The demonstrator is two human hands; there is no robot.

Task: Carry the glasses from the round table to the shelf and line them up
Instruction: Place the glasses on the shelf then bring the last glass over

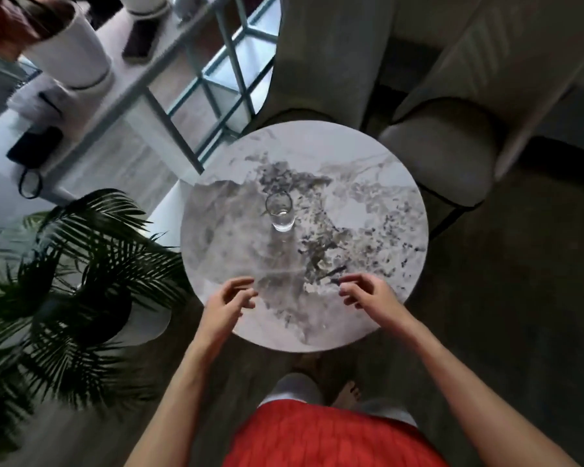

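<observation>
Head view: glass upright mid-table; empty left hand, right hand near

The one camera sits on my head and looks steeply down, a wide-angle view that bends the edges. My round table fills the centre, near below me, my forearms reach in from the bottom edge, and the floor lies around it.

1 clear glass, upright, empty, approx centre of round marble table, slightly far-left, standing alone
</observation>
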